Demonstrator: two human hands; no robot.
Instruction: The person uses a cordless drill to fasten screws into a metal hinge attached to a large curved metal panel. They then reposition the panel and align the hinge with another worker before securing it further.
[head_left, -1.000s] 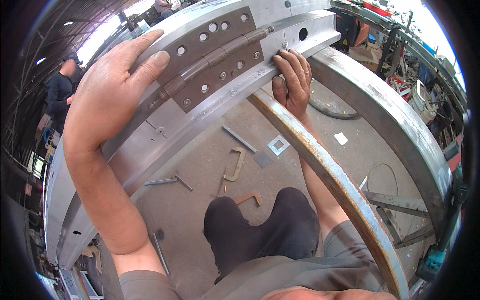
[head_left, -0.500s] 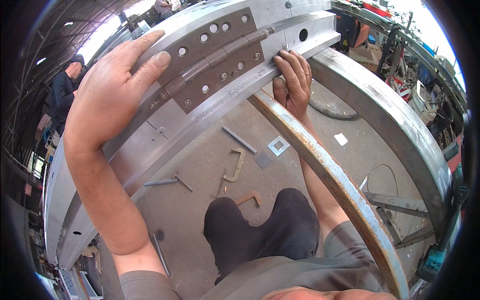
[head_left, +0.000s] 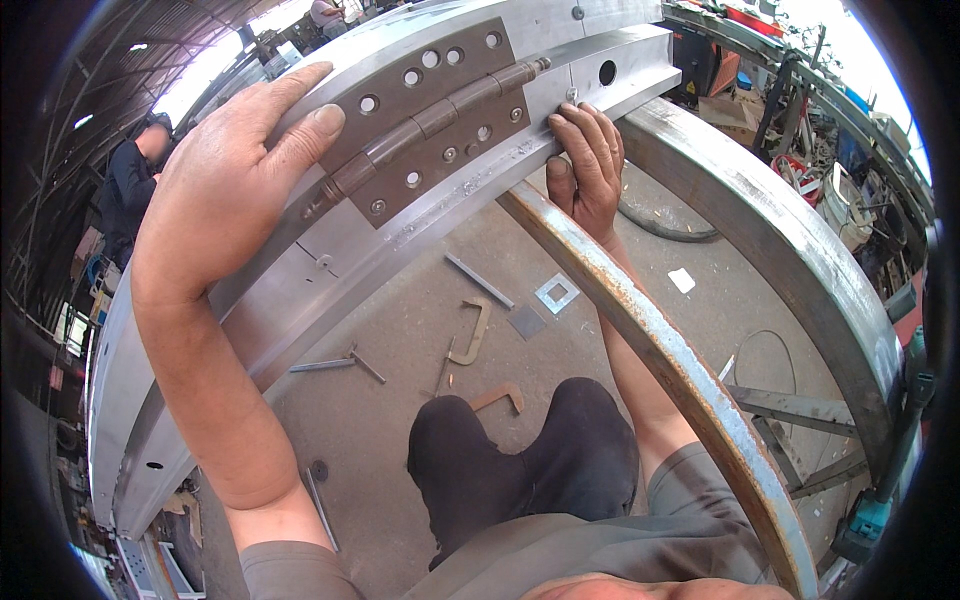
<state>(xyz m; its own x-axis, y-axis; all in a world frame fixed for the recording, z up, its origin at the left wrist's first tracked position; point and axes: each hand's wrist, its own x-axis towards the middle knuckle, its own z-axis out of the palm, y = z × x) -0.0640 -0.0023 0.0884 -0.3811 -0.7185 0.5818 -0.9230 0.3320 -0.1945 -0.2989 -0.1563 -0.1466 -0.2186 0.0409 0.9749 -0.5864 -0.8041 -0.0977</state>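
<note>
Left grip [head_left: 235, 185] is spread, its thumb and forefinger apart on the metal with their tips at the left end of a brown hinge [head_left: 432, 118]; its other fingers are hidden. Right grip [head_left: 590, 165] has its fingers bent against the near edge of the near silvery profile [head_left: 645, 55], to the right of the hinge, with the thumb just below; whether it closes on that edge I cannot tell. The hinge lies open across the near profile and the far silvery profile [head_left: 615, 12], its barrel running lengthwise between two drilled leaves. Screw heads sit in some holes of the near leaf, while the far leaf shows open holes. A rusty bar [head_left: 650, 325] runs from beneath the near profile toward the near right, left of a broad steel beam [head_left: 770, 210]. Below, on the floor [head_left: 370, 450], are two clamp-like pieces, one brassy [head_left: 474, 340] and one rust-brown [head_left: 515, 397], with a metal strip [head_left: 480, 280] beyond them. To its right lie a square plate with a cut-out [head_left: 543, 293] and a dark plate [head_left: 526, 321]. Far left, another person [head_left: 125, 190] stands in dark clothing.
</note>
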